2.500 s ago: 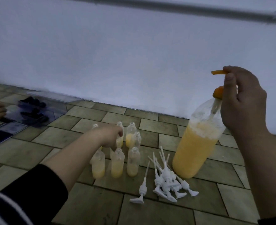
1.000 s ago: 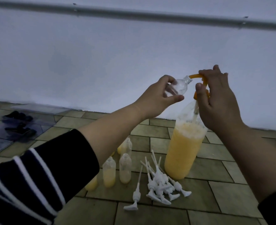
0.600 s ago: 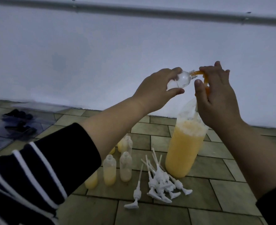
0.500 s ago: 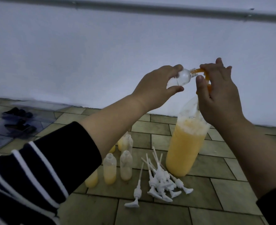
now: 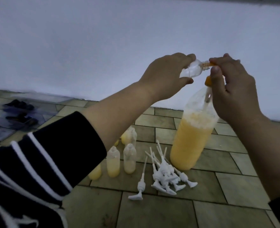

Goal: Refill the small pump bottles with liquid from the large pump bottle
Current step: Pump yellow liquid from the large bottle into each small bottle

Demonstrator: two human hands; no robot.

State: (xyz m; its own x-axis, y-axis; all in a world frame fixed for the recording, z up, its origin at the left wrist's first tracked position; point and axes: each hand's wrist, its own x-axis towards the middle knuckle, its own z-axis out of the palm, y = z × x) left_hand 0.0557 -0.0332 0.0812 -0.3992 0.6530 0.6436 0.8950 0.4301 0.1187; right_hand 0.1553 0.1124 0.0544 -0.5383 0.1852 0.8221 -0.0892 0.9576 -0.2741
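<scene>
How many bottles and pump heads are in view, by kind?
Large pump bottle: 1
Small bottle held in the left hand: 1
Small bottles on the floor: 4 clearly seen; the sleeve hides more
White pump head lying apart: 1
Pile of white pump heads: too tangled to count
Total: 7 clearly seen, plus the pile

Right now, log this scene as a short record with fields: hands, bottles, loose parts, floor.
left hand: holds the small clear bottle tipped sideways, its mouth at the orange pump spout
right hand: fingers curled on the orange pump head of the large bottle
large bottle: upright on the floor, over half full of yellow-orange liquid
small bottles on floor: uncapped, partly filled, left of the large bottle
white pump tops: loose pile in front of the large bottle
floor: tiled
</scene>
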